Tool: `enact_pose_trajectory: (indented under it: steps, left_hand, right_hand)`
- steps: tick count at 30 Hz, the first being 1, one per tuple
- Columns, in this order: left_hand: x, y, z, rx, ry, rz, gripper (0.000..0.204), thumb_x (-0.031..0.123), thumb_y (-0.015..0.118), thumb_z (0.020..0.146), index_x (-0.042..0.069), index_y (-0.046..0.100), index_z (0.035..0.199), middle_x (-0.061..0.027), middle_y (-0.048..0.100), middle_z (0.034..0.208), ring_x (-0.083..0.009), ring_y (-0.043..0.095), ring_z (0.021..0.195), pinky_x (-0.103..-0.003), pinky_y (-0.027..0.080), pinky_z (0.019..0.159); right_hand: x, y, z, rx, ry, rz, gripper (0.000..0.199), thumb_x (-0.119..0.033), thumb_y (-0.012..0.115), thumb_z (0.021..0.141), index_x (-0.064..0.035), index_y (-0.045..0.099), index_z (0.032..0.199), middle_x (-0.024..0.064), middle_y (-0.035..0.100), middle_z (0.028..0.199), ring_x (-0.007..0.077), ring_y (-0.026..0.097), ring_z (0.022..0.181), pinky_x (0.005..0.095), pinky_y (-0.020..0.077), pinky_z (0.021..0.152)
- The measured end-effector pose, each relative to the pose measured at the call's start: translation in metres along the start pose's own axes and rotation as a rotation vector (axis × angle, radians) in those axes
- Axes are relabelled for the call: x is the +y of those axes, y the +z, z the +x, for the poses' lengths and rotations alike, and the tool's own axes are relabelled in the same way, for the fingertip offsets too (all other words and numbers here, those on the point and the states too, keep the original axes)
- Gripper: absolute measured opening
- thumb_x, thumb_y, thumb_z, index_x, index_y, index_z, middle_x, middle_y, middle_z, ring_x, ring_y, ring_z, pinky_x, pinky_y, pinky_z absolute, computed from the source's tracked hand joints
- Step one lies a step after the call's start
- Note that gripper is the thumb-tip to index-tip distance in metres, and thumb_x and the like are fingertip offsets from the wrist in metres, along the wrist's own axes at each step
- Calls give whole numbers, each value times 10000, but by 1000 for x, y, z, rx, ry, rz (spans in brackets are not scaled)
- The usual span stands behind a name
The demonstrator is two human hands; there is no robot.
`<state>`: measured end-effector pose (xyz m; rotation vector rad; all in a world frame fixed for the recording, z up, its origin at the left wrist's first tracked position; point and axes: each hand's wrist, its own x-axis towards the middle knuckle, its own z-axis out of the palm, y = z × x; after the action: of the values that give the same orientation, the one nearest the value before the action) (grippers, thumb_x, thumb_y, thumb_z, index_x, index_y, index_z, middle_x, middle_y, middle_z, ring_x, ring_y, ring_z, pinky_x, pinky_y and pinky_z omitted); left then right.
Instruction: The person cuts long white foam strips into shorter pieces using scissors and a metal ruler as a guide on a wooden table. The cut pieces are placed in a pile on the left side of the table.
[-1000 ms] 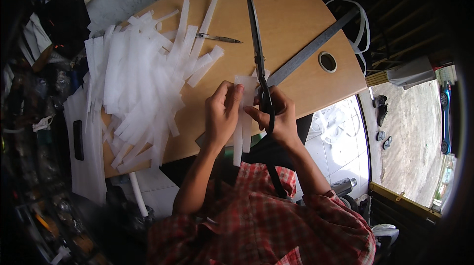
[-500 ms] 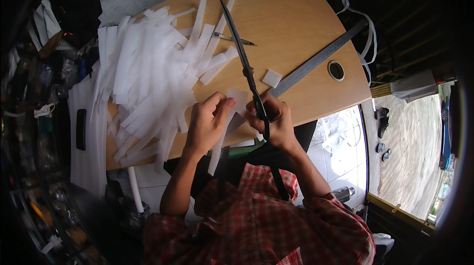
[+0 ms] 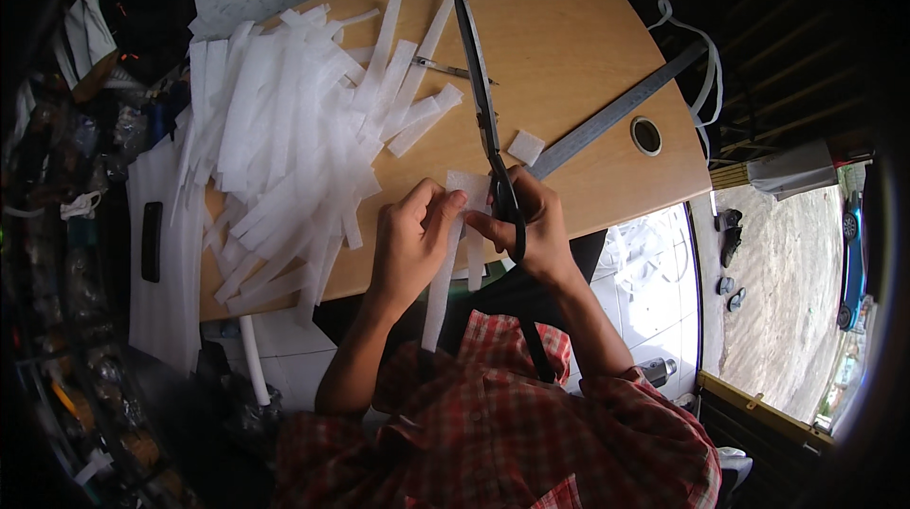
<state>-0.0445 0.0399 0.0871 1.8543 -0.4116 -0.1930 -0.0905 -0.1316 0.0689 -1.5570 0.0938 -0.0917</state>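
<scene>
My left hand [image 3: 409,242] pinches a white foam strip [image 3: 439,296] between thumb and fingers, just off the table's near edge. One end of the strip shows above the thumb, and its long tail hangs toward my lap. Close beside it, my right hand [image 3: 538,236] holds large black scissors [image 3: 484,106], blades together and pointing away over the table. The right thumb and fingertips also reach the foam, where a second narrow tail [image 3: 475,261] hangs down. Beyond the right hand lies a small white foam square [image 3: 526,146].
A heap of white foam strips [image 3: 284,130] covers the left of the wooden table [image 3: 569,26]. A pen [image 3: 445,69] lies behind the strips, a steel ruler [image 3: 616,111] on the right near a round cable hole [image 3: 646,136]. A black phone [image 3: 151,242] rests on foam sheeting at far left.
Both hands have shifted slightly right with the foam strip, and its tail hangs straighter. The scissors have turned more upright, their tips moving right. A second tail now shows between the hands.
</scene>
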Motion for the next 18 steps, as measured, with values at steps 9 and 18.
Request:
enact_pose_trajectory:
  steps: [9, 18]
  left_hand:
    - [1, -6, 2, -152, -36, 15, 338, 210, 618, 1013, -39, 543, 797, -105, 468, 590, -101, 395, 548, -324, 343, 508]
    - [4, -18, 1, -288, -41, 63, 354, 218, 628, 993, -54, 532, 789, -165, 448, 607, -113, 363, 578, -341, 356, 518]
  right_hand:
    - [8, -2, -6, -41, 49, 88, 235, -54, 776, 797, -81, 551, 860, -73, 497, 739, 22, 449, 665, 214, 359, 595]
    - [8, -8, -14, -64, 89, 63, 290, -78, 826, 730, -55, 594, 902, -54, 548, 693, 35, 524, 621, 208, 397, 550]
